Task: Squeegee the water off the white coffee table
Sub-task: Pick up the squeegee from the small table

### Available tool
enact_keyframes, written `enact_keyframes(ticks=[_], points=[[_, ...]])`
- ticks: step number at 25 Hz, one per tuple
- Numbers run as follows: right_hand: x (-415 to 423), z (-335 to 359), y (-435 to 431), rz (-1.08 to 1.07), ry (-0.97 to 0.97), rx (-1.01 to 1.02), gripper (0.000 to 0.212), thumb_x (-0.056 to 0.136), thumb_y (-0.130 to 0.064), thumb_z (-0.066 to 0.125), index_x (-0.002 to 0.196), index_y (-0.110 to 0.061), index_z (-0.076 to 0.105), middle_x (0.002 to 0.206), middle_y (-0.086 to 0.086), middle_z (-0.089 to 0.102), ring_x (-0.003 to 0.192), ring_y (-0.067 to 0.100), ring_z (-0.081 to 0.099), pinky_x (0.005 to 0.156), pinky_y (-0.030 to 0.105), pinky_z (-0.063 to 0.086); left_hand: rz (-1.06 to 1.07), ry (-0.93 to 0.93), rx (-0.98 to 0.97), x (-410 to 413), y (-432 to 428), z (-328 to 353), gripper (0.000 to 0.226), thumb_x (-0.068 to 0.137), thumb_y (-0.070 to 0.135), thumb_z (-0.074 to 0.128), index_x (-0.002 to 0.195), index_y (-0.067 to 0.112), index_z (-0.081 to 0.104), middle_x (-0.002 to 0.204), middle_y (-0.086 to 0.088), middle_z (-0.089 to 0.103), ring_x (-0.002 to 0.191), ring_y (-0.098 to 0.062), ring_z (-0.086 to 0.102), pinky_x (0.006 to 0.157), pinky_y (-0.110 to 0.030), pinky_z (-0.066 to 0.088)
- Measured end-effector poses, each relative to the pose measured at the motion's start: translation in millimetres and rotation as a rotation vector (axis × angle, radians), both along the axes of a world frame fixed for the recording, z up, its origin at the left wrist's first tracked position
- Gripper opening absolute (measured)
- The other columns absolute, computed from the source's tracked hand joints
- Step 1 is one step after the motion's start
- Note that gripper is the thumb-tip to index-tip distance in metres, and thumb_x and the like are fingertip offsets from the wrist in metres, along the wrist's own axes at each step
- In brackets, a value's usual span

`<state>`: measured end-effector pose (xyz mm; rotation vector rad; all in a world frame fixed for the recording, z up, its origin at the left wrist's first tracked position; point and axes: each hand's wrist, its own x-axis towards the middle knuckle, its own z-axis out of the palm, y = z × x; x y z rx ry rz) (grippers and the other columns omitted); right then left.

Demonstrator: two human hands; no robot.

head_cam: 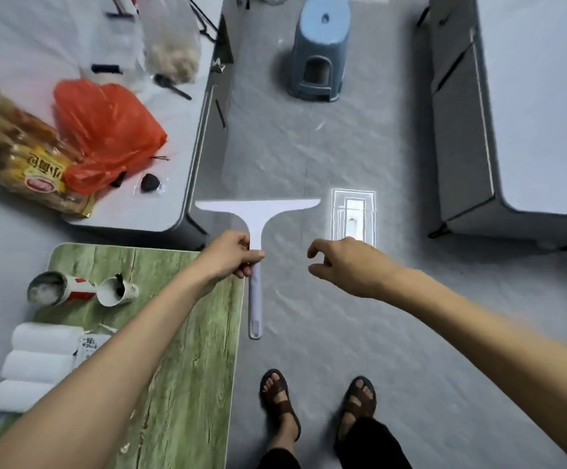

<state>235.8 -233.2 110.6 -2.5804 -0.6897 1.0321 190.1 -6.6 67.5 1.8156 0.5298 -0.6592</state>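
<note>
One white plastic T-shaped squeegee (256, 231) was gripped mid-handle by the left hand (231, 253), its long axis pointed forward over the grey floor, blade just beside the white coffee table's (187, 157) near-right corner, while the empty right hand (346, 262) was held loosely curled nearby.

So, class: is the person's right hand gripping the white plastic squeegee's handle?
No, the left hand grips the white plastic squeegee; the right hand hangs open beside it, holding nothing.

Even light, floor glare (353, 214) (edges warped).
</note>
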Motion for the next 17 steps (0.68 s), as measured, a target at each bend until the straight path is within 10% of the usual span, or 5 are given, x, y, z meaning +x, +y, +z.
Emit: enact_keyframes(ticks=[7, 17], points=[[86.8, 149.7, -79.3, -0.314, -0.029, 0.274, 0.052, 0.091, -0.053, 0.051, 0.132, -0.021, 0.049, 0.112, 0.003, 0.068, 0.102, 0.022, 0.062, 0.083, 0.034, 0.048, -0.044, -0.167, -0.163, 152.9, -122.6, 178.1, 0.024, 0.085, 0.013, 0.070, 0.066, 0.005, 0.057, 0.043, -0.002, 0.058, 0.037, -0.009, 0.052, 0.041, -0.017, 0.045], [299.9, 250.3, -179.7, -0.507, -0.370, 0.301, 0.019, 0.093, -0.026, 0.041, 0.101, -0.013, 0.052, 0.097, 0.016, 0.066, 0.085, 0.039, 0.062, 0.069, 0.043, 0.052, -0.221, -0.296, -0.086, 395.5, -239.8, 298.2, 0.022, 0.086, 0.026, 0.066, 0.067, 0.014, 0.063, 0.057, -0.002, 0.068, 0.046, -0.013, 0.060, 0.044, -0.018, 0.046]])
